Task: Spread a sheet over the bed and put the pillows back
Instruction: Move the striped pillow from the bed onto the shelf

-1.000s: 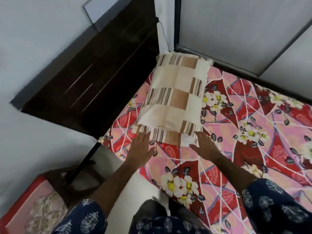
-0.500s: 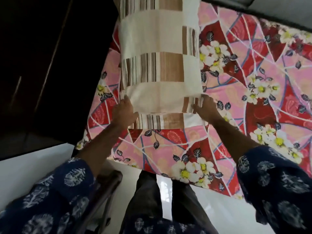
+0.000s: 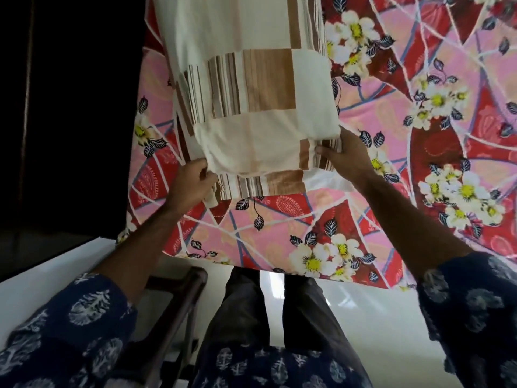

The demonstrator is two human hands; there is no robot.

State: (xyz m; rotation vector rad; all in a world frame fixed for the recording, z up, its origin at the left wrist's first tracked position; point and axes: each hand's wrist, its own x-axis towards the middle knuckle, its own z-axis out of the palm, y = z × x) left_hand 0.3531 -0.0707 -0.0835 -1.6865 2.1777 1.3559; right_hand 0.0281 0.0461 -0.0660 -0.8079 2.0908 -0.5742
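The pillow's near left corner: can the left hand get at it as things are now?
Probably yes. The left hand is already at that corner of the pillow, fingers curled at its edge, and nothing lies between them on the floral sheet.

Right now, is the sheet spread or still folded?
Spread: the sheet lies flat across the bed, its edge hanging over the side, under the pillow.

Your bed is covered edge to edge by a pink-and-red floral sheet lying flat on it, reaching the near corner. A cream-and-brown patchwork pillow lies directly on the sheet near the bed's left edge, its near end lifted slightly. The bed stands on a pale glossy floor.
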